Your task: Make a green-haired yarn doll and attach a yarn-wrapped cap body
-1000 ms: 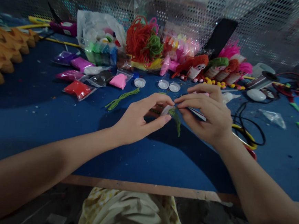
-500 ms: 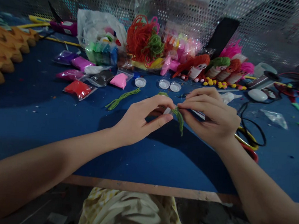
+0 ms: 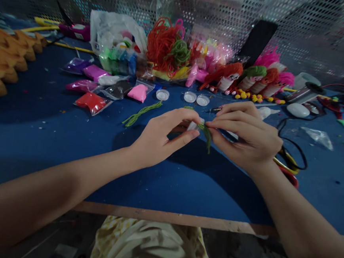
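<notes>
My left hand (image 3: 168, 134) grips a small whitish piece (image 3: 192, 125) between thumb and fingers; its full shape is hidden. Green yarn (image 3: 206, 135) hangs in loose strands from the end of that piece. At the top of these strands, the thumb and fingertips of my right hand (image 3: 243, 134) are pinched together. A thin dark-tipped tool (image 3: 216, 109) shows by the right fingers; whether the hand holds it or it lies behind, I cannot tell. Left of my hands, a separate bundle of green yarn (image 3: 141, 114) lies on the blue table (image 3: 143, 186).
Small bags of coloured clay (image 3: 91, 102) lie at left, near white caps (image 3: 162, 95). Yarn-haired dolls (image 3: 226, 77) stand at back right beside a heap of red yarn (image 3: 159, 44). Yellow-handled scissors (image 3: 288, 164) and a black cord (image 3: 299, 151) lie right; an orange egg tray (image 3: 7, 60) sits far left.
My right hand has shifted slightly to the right, and more of the dark-tipped tool shows. The yarn end swings a little to the left. My left hand keeps its grip.
</notes>
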Motion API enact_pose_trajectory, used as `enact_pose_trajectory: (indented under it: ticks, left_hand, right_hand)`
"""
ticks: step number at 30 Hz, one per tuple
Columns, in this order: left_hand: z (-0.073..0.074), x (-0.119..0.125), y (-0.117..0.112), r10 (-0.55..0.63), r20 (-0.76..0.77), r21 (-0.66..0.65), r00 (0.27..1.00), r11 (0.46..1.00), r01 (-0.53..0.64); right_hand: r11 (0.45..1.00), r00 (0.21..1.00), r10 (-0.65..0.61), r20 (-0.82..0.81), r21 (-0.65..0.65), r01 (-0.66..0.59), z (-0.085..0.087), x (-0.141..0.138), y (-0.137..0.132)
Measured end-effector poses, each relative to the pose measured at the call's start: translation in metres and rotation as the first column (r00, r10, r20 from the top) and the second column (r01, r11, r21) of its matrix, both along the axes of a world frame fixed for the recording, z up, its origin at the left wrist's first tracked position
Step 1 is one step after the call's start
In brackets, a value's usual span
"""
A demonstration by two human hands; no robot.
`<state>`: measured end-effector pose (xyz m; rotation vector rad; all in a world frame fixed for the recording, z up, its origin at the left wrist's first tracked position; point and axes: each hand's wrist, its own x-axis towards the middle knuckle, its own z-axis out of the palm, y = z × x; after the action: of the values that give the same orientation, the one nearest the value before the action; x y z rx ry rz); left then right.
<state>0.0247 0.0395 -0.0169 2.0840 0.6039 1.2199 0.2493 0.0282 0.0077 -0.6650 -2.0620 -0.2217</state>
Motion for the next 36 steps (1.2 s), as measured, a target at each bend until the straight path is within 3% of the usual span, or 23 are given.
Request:
enact_pose_trajectory:
  ticks: [16, 21, 24, 30, 36]
  left_hand:
    - [-0.003, 0.001, 0.0, -0.003, 0.056, -0.086, 0.998, 0.996, 0.008]
    - [-0.005, 0.002, 0.001, 0.028, 0.072, -0.12, 0.997, 0.993, -0.019]
    - [-0.005, 0.002, 0.002, 0.024, 0.069, -0.116, 0.997, 0.993, -0.016]
    - [0.0, 0.001, 0.0, -0.048, 0.097, -0.168, 0.994, 0.984, 0.063]
    - [0.004, -0.001, 0.001, -0.151, 0.161, -0.376, 0.975, 0.904, 0.202]
  right_hand:
    - [0.999, 1.0, 0.025, 0.008, -0.047, -0.024, 0.004, -0.001, -0.002]
    - [0.997, 0.997, -0.058, -0.042, 0.041, 0.059, 0.003, -0.001, -0.005]
    - [0.998, 0.999, -0.045, -0.002, 0.038, 0.045, 0.002, -0.001, -0.006]
    - [0.988, 0.999, 0.009, -0.046, -0.156, -0.016, 0.003, -0.008, -0.01]
    - [0.873, 0.97, 0.071, -0.231, -0.457, -0.172, 0.002, -0.016, -0.015]
